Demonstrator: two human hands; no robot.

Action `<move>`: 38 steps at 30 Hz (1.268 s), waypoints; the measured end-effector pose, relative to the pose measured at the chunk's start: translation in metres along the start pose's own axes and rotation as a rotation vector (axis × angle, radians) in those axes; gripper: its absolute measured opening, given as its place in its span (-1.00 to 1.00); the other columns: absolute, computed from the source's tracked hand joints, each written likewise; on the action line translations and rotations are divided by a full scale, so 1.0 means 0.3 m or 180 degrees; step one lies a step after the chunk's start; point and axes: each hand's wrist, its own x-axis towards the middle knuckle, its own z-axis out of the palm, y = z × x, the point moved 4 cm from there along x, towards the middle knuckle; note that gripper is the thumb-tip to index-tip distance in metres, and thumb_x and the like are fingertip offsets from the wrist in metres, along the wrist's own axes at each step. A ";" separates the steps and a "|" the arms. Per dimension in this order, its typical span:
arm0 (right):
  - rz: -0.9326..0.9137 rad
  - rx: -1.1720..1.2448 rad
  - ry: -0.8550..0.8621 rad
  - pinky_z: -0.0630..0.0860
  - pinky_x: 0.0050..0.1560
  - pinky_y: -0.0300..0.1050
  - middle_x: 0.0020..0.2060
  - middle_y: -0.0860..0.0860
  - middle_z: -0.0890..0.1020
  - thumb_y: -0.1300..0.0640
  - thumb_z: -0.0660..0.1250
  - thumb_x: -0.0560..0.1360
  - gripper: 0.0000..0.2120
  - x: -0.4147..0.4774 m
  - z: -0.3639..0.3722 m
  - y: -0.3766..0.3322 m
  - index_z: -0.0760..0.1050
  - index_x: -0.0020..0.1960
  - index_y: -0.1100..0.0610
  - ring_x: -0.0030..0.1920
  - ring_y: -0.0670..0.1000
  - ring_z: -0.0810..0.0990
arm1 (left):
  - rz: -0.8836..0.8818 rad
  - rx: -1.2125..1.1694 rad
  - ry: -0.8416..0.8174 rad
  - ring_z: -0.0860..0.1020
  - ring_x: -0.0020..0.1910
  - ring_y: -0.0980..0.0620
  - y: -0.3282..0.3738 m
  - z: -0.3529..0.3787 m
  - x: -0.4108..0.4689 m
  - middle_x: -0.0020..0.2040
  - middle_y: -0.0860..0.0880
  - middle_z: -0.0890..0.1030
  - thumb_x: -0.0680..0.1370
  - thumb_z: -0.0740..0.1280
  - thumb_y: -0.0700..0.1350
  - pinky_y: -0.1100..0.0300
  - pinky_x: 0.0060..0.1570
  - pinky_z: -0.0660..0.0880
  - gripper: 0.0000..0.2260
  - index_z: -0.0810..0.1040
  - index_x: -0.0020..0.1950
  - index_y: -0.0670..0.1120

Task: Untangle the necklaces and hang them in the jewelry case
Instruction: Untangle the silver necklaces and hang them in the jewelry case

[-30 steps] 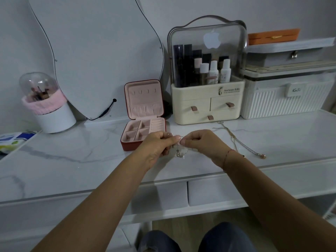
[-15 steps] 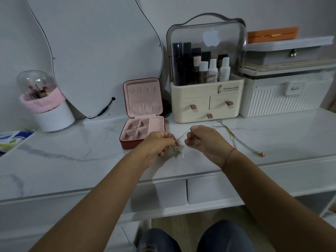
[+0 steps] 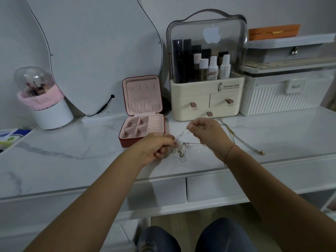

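A tangle of thin silver necklaces (image 3: 181, 151) hangs just above the marble tabletop (image 3: 81, 146). My left hand (image 3: 157, 147) pinches the tangle at its left side. My right hand (image 3: 207, 132), raised higher and to the right, pinches one chain that runs taut down to the knot. The red jewelry case (image 3: 141, 113) stands open just behind my left hand, pink lining, small hooks in its upright lid, compartments bare. More gold-toned necklaces (image 3: 240, 139) lie stretched on the table right of my right wrist, ending in a small pendant.
A cream cosmetic organizer (image 3: 206, 102) with bottles stands behind my right hand, a white ribbed box (image 3: 287, 95) to its right. A curved mirror (image 3: 94, 51) leans on the wall. A brush holder (image 3: 45, 102) sits far left. Drawers lie under the table edge.
My hands have moved apart. The right hand rose up and right, drawing one chain out taut from the tangle, which the left hand keeps holding low.
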 end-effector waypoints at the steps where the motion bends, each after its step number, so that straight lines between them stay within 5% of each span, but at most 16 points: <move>1: -0.0138 -0.0076 -0.0014 0.38 -0.32 -0.32 -0.44 -0.09 0.52 0.12 0.37 0.52 -0.92 0.000 0.001 -0.006 0.57 -0.15 0.09 -0.41 -0.16 0.41 | 0.0085 0.0364 0.0078 0.29 -0.57 0.16 0.005 -0.008 0.002 -0.36 -0.07 0.45 0.45 0.32 -0.40 0.34 -0.60 0.13 -0.83 0.48 -0.13 -0.13; 8: -0.0716 -0.0941 -0.0730 0.48 -0.18 -0.36 -0.28 -0.01 0.62 0.14 0.37 0.51 -0.93 -0.015 0.013 -0.075 0.56 -0.16 0.05 -0.29 -0.19 0.52 | 0.0356 0.1233 0.0269 0.51 -0.27 0.06 0.036 -0.041 -0.002 -0.18 -0.12 0.63 0.47 0.30 -0.41 0.38 -0.43 0.40 -0.80 0.51 -0.12 -0.10; 15: -0.1243 -0.2573 -0.1160 0.27 -0.10 -0.39 -0.36 -0.18 0.48 0.03 0.29 0.55 -0.91 -0.040 0.038 -0.082 0.52 -0.12 -0.02 -0.29 -0.19 0.43 | 0.0716 0.1954 0.0426 0.61 -0.01 -0.13 0.073 -0.076 0.013 -0.05 -0.14 0.64 0.47 0.34 -0.34 0.00 0.03 0.56 -0.84 0.56 -0.11 -0.08; 18: -0.1472 -0.3130 -0.1239 0.25 0.14 -0.19 -0.34 -0.19 0.47 -0.02 0.23 0.58 -0.84 -0.046 0.044 -0.072 0.57 -0.04 -0.02 -0.28 -0.19 0.38 | 0.0807 0.2079 0.0521 0.61 -0.15 -0.07 0.085 -0.081 0.019 -0.14 -0.11 0.65 0.48 0.32 -0.35 0.06 -0.09 0.56 -0.84 0.57 -0.12 -0.10; 21: -0.1607 -0.3350 -0.1313 0.25 0.17 -0.14 -0.16 -0.11 0.60 -0.06 0.19 0.60 -0.75 -0.056 0.050 -0.068 0.60 -0.02 0.02 -0.16 -0.12 0.47 | 0.0889 0.2094 0.0605 0.52 -0.34 0.08 0.097 -0.074 0.009 -0.29 -0.03 0.59 0.52 0.29 -0.34 0.24 -0.29 0.43 -0.83 0.51 -0.15 -0.07; 26: -0.1659 -0.3225 -0.1043 0.26 0.13 -0.15 -0.01 -0.08 0.56 -0.09 0.21 0.58 -0.74 -0.041 0.046 -0.078 0.59 -0.04 0.03 -0.05 -0.07 0.51 | 0.1280 0.2082 0.0898 0.53 -0.34 0.10 0.131 -0.074 -0.016 -0.23 -0.03 0.58 0.53 0.21 -0.38 0.37 -0.38 0.42 -0.74 0.45 -0.23 -0.05; 29: -0.1608 -0.3146 -0.0864 0.34 0.10 -0.13 -0.11 -0.09 0.57 -0.09 0.24 0.57 -0.75 -0.036 0.037 -0.110 0.60 -0.08 0.04 -0.11 -0.07 0.52 | 0.1399 0.2155 0.0844 0.53 -0.30 0.11 0.146 -0.070 -0.030 -0.22 -0.02 0.59 0.52 0.17 -0.41 0.46 -0.35 0.41 -0.66 0.54 -0.29 -0.04; 34: -0.1155 -0.2592 -0.0700 0.40 -0.15 -0.20 -0.40 -0.13 0.47 -0.03 0.31 0.55 -0.81 -0.025 0.012 -0.146 0.54 -0.18 0.04 -0.35 -0.12 0.40 | 0.1245 0.2296 0.0462 0.50 -0.19 0.17 0.145 -0.056 -0.037 -0.12 0.06 0.59 0.57 0.14 -0.34 0.59 -0.33 0.37 -0.67 0.68 0.00 -0.07; 38: -0.0896 -0.1817 -0.0510 0.32 -0.34 -0.23 -0.44 0.04 0.52 0.00 0.39 0.50 -0.84 0.009 -0.005 -0.132 0.65 -0.13 0.07 -0.44 -0.09 0.33 | 0.1240 0.1826 0.0150 0.53 -0.11 0.23 0.150 -0.058 -0.050 -0.07 0.13 0.61 0.53 0.24 -0.34 0.59 -0.19 0.38 -0.70 0.67 -0.02 0.00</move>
